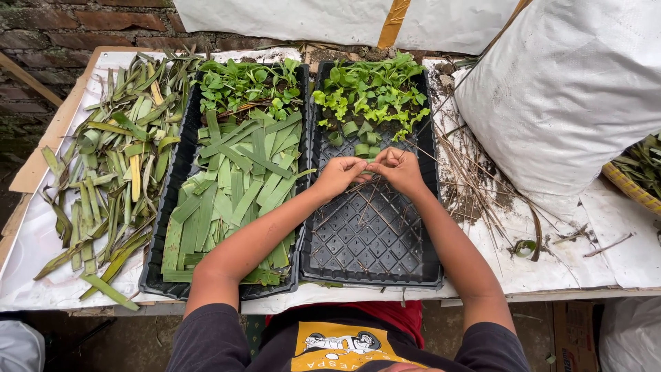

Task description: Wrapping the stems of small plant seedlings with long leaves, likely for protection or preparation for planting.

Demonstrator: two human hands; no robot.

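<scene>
Left tray (180,180) holds leaf strips (237,189); right tray (372,265) seedlings (368,93).

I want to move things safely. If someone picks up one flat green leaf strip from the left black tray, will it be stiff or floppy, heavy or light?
The green leaf strips look thin and flat, so one is probably very light. They lie straight in the left black tray, yet small leaf rings stand in the right black tray, so a strip probably bends without snapping. It should not roll.

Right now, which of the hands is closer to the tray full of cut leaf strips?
Left. The left hand is just beside the leaf-strip tray, near its right edge; the right hand is farther right, over the other black tray.
</scene>
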